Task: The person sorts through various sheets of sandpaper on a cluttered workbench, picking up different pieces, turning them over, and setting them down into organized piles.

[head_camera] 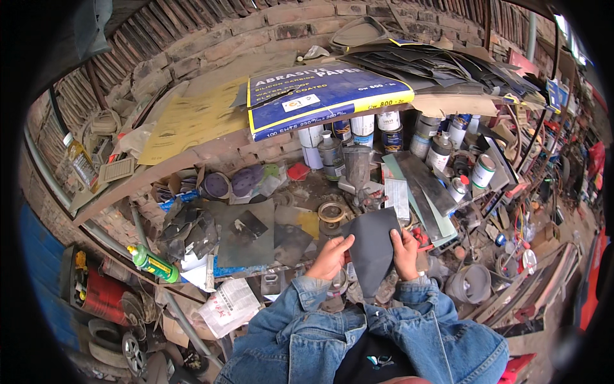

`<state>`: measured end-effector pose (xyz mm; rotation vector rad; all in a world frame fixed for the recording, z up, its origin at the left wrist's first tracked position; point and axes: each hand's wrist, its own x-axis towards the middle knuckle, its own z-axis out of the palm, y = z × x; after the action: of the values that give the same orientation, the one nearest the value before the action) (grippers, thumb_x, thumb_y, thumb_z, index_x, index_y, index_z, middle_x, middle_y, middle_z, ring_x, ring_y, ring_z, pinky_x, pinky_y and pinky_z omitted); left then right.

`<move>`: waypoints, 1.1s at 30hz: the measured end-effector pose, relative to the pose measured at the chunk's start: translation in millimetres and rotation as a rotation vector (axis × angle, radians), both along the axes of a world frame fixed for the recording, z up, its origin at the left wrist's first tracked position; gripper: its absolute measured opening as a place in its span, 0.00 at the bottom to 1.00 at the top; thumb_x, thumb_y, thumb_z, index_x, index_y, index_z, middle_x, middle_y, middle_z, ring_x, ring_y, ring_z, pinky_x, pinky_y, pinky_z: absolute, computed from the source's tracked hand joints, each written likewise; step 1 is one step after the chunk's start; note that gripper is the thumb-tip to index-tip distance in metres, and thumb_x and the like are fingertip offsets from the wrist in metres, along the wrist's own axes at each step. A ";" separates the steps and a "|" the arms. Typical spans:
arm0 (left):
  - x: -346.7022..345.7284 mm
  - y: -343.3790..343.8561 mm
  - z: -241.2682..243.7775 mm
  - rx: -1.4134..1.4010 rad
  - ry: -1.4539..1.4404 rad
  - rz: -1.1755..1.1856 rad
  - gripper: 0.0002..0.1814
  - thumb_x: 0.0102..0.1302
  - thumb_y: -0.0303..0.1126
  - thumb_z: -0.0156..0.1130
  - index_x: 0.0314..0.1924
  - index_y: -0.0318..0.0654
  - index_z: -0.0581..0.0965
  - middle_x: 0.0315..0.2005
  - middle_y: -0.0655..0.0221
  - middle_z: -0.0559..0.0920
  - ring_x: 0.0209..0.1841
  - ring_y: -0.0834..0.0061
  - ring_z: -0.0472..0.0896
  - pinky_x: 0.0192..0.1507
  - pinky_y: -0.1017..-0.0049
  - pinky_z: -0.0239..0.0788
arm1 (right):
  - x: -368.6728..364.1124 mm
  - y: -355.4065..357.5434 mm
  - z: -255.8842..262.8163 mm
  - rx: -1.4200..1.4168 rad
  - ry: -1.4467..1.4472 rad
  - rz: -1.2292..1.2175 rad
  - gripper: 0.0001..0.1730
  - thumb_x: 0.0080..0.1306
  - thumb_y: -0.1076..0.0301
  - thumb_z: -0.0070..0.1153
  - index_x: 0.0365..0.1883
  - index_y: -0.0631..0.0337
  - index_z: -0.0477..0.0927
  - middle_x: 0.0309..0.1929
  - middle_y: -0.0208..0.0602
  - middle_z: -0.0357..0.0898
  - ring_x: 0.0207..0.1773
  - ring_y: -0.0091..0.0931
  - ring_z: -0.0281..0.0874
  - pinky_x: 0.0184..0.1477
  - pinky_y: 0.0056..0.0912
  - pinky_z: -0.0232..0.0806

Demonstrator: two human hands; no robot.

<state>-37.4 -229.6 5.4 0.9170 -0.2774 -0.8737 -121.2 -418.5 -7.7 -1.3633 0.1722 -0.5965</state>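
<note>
A dark grey sheet of abrasive paper is held up before my chest, over the front edge of the cluttered bench. My left hand pinches its left edge, thumb on top. On its right edge my right hand grips it the same way. The sheet is bent and narrows to a point near my jacket. Further sheets of abrasive paper lie on the bench to the left, beside a crumpled dark pile. A blue and yellow abrasive paper wrapper rests on the upper shelf, next to a stack of dark sheets.
Cans and bottles crowd the bench's back and right. Masking tape rolls lie beyond the held sheet. A green bottle stands at the left edge, a newspaper below. A plastic bucket is at the right.
</note>
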 end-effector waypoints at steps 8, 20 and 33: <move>-8.3 6.9 7.3 -0.043 0.087 0.114 0.15 0.71 0.41 0.55 0.49 0.38 0.76 0.43 0.72 0.82 0.44 0.80 0.80 0.47 0.76 0.73 | 16.3 7.7 9.2 -0.057 -0.045 -0.016 0.11 0.71 0.68 0.52 0.39 0.68 0.78 0.32 0.23 0.78 0.33 0.12 0.68 0.36 0.19 0.64; -52.3 128.6 91.8 -0.082 -0.345 0.918 0.11 0.69 0.30 0.59 0.27 0.41 0.73 0.27 0.75 0.78 0.29 0.87 0.73 0.31 0.83 0.65 | 16.4 57.7 217.7 -0.951 -0.711 0.051 0.22 0.59 0.76 0.59 0.53 0.67 0.73 0.39 0.41 0.83 0.41 0.30 0.82 0.46 0.31 0.73; -5.5 242.1 306.7 0.231 -0.859 1.171 0.23 0.66 0.29 0.59 0.59 0.28 0.70 0.46 0.59 0.80 0.45 0.73 0.80 0.46 0.74 0.74 | 147.3 135.0 382.6 -2.060 -0.753 0.323 0.22 0.69 0.50 0.48 0.36 0.62 0.83 0.47 0.45 0.78 0.52 0.44 0.73 0.54 0.44 0.67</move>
<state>-42.9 12.5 312.1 1.3945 -0.3037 0.6153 26.1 -283.4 374.9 -2.7902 -1.6943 -0.9563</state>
